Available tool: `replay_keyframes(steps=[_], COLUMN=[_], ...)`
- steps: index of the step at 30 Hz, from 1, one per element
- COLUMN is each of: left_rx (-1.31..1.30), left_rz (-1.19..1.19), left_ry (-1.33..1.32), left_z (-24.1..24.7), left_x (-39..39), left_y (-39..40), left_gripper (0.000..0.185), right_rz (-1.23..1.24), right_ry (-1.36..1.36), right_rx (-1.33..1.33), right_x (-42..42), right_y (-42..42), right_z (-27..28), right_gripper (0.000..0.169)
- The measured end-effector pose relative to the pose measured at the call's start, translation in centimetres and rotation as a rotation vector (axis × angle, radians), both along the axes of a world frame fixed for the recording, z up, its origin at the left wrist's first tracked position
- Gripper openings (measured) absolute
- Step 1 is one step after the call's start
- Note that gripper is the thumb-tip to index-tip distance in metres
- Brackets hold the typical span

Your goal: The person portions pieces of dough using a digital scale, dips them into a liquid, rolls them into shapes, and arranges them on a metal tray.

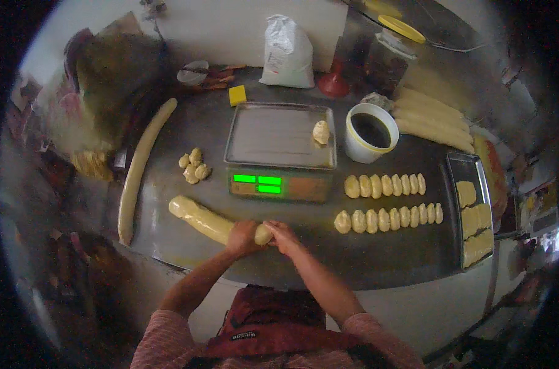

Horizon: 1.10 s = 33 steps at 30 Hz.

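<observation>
A thick roll of dough (pixel 205 220) lies slantwise on the dark worktop before me. My left hand (pixel 241 238) grips it near its right end. At that end, my right hand (pixel 281 236) has its fingers on the rounded tip. Just beyond stands a digital scale (pixel 279 184) with lit green displays; one small dough piece (pixel 321 132) rests at the right of its metal pan (pixel 274 133). Left of the scale is a small heap of dough pieces (pixel 194 167). Two rows of dough pieces (pixel 385 185) (pixel 390 218) lie to the right.
A long dough strip (pixel 143 161) lies at the left. Behind the scale stand a white sack (pixel 287 55) and a red funnel (pixel 334 84). Right of it are a white bucket of dark liquid (pixel 371 154), long dough rolls (pixel 431 115) and a metal tray (pixel 455 203) holding flat dough pieces.
</observation>
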<state>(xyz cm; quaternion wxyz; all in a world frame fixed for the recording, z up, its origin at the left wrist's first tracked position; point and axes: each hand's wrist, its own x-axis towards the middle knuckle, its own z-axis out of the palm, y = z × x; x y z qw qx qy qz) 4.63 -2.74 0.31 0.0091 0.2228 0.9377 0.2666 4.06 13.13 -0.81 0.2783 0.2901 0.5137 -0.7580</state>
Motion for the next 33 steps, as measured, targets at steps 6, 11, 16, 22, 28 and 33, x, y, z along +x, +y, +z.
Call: replay_keyframes(steps=[6,11,16,22,28,33], left_rx=[-0.146,-0.370,-0.455,-0.590,0.103,0.622], left_rz=[0.043,0.183,0.118,0.069,0.682,0.661], left_ry=[-0.114,-0.243,-0.239,-0.106,-0.371,0.470], left_z=[-3.0,-0.9,-1.6,-1.7,-3.3,5.7], left_x=[-0.8,-1.8,-2.1,-2.0,-5.8,0.7], left_y=[-0.2,4.0,4.2,5.6,-1.8,-5.0], left_gripper=[0.050,0.026,0.017,0.025,0.029,0.018], right_rz=[-0.260,-0.090,-0.129,-0.189,0.070,0.240], right_ry=[0.233,0.368,0.196,0.063,0.513,1.478], right_rx=[-0.013,0.613,0.593,0.576,0.693,1.136], right_x=[-0.5,-2.5,-2.3,-1.4,-10.8,-19.2], right_y=[-4.0,-2.3,-2.4,-0.5,2.3,10.4], right_z=[-4.2,-6.5,-2.1,-2.8,8.5,8.7], right_gripper=[0.022,0.023,0.028,0.039,0.028,0.019])
